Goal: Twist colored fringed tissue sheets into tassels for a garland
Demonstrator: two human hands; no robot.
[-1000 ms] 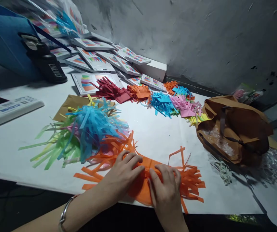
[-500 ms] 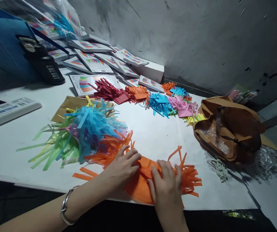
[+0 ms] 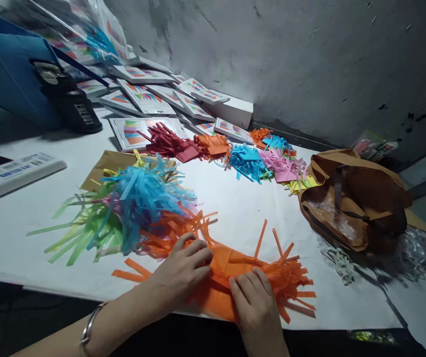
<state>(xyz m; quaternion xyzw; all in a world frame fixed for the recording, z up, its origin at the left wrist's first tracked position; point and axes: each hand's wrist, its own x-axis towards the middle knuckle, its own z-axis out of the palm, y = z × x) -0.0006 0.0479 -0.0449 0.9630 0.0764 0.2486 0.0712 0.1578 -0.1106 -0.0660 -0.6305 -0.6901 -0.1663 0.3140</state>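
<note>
An orange tissue-paper tassel [image 3: 224, 261] lies near the table's front edge, its middle folded and its cut fringe spread out at both ends. My left hand [image 3: 187, 265] grips the paper's left part, fingers curled and thumb against the fold. At the right part, my right hand [image 3: 255, 302] has its fingers bent together on the folded strip, pinching it; the fingertips are partly hidden. Just left of my left hand is a heap of fringed tissue, with blue tassels [image 3: 138, 193] on top and green strips [image 3: 97, 233] below.
Folded tassels in dark red [image 3: 168, 142], blue [image 3: 248, 161] and pink [image 3: 281, 166] form a row at the back. A brown bag [image 3: 354, 198] stands to the right. Printed boxes [image 3: 153, 99], a black bottle [image 3: 73, 106] and a white device [image 3: 19, 173] are farther left.
My right hand has moved a little down toward the front edge, and its fingers have drawn closer together. More of the folded orange paper shows above it. My left hand has shifted slightly.
</note>
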